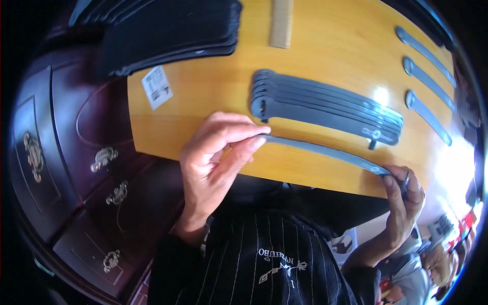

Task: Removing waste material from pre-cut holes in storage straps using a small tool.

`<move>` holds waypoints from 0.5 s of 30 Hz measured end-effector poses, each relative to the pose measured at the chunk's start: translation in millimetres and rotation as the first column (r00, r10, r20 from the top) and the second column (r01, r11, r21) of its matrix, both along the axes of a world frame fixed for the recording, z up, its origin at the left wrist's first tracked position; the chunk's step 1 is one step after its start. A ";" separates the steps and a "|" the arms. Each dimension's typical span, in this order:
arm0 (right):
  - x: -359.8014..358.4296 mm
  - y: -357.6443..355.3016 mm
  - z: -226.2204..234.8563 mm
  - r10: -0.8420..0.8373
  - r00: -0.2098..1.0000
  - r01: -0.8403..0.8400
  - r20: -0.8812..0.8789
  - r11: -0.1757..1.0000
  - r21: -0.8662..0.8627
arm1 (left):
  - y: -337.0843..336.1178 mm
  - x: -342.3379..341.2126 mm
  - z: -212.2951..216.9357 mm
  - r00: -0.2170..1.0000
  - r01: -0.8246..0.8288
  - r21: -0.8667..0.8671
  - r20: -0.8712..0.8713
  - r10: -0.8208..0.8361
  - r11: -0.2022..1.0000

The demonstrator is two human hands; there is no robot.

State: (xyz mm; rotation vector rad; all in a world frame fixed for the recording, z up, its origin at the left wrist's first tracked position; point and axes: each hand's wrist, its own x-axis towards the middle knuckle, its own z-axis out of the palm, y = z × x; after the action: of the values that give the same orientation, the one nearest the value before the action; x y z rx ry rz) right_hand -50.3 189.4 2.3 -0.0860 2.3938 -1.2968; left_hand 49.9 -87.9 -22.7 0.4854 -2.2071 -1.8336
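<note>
Between my two hands a long grey strap [325,151] is stretched, close to the near edge of the table. The thumb and forefinger of my left hand [211,152] pinch its left end. My right hand [404,203] closes on the other end, where a pale round mark shows and the tip is hidden by the fingers. Just beyond it lies an overlapping stack of similar grey straps [325,107], with rounded, holed ends at the left. Small dark bits stick out from under that stack.
Three single grey straps [426,119] lie spaced apart at the table's right. A pile of black flat pieces [175,35] sits at the far left, near a white printed label [157,87]. A wooden strip [281,24] lies at the back. Dark drawers [61,152] stand left of the table [203,89].
</note>
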 end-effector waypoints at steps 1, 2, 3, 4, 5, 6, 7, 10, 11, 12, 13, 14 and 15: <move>0.3 3.4 -3.5 -0.031 1.000 0.031 0.004 0.999 0.009 | -1.0 -0.8 2.1 1.000 -0.009 -0.077 0.010 0.009 0.997; 0.7 5.1 -4.1 -0.022 1.000 0.022 0.004 1.000 0.019 | 0.1 -2.7 -1.4 1.000 -0.017 -0.067 0.010 0.018 0.998; 0.6 6.6 -4.2 -0.120 0.993 0.120 0.003 0.993 -0.003 | 2.1 -4.8 -5.1 0.999 -0.039 0.006 0.001 0.039 0.999; -0.9 4.4 -6.8 -0.211 0.977 0.212 0.011 0.976 -0.046 | 1.5 -5.4 -5.0 0.998 -0.065 0.057 -0.005 0.066 0.996; -3.9 2.2 -6.3 -0.203 0.979 0.203 0.010 0.979 -0.019 | 0.9 -6.3 -4.2 0.996 -0.078 0.155 -0.030 0.084 0.985; -5.4 1.6 -6.4 -0.199 0.980 0.199 0.016 0.980 -0.022 | -1.3 -4.4 -4.9 0.996 -0.083 0.150 -0.024 0.088 0.985; -7.4 2.9 -6.7 -0.170 0.985 0.171 0.008 0.985 -0.035 | -4.0 -2.5 -6.3 0.995 -0.069 0.217 -0.053 0.083 0.974; -10.5 7.9 -10.9 -0.143 0.990 0.143 -0.004 0.989 -0.034 | -5.0 -2.3 -2.9 0.996 -0.070 0.335 -0.029 0.085 0.940; -10.2 7.6 -10.8 -0.142 0.990 0.142 0.003 0.989 -0.036 | -3.1 -3.2 -2.7 0.996 -0.081 0.290 -0.011 0.088 0.954; -9.8 7.3 -10.6 -0.140 0.990 0.141 0.010 0.989 -0.040 | -1.2 -4.2 -3.4 0.996 -0.091 0.244 0.007 0.092 0.966; -9.5 5.2 -9.8 -0.143 0.990 0.143 0.011 0.989 -0.037 | 0.7 -5.6 -4.8 0.996 -0.089 0.246 0.008 0.090 0.965; -9.1 1.8 -8.5 -0.168 0.986 0.169 0.016 0.985 -0.042 | 2.7 -7.0 -6.3 0.995 -0.103 0.132 -0.003 0.104 0.986; -9.9 -1.1 -7.5 -0.192 0.981 0.193 0.021 0.980 -0.051 | 3.2 -8.6 -6.5 0.993 -0.119 0.011 -0.017 0.119 0.993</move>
State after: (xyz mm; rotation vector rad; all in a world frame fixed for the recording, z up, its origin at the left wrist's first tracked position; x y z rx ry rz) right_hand -60.2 188.3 -5.2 0.1435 2.4029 -1.4412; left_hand 41.3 -84.8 -29.2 0.5868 -2.1100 -1.7819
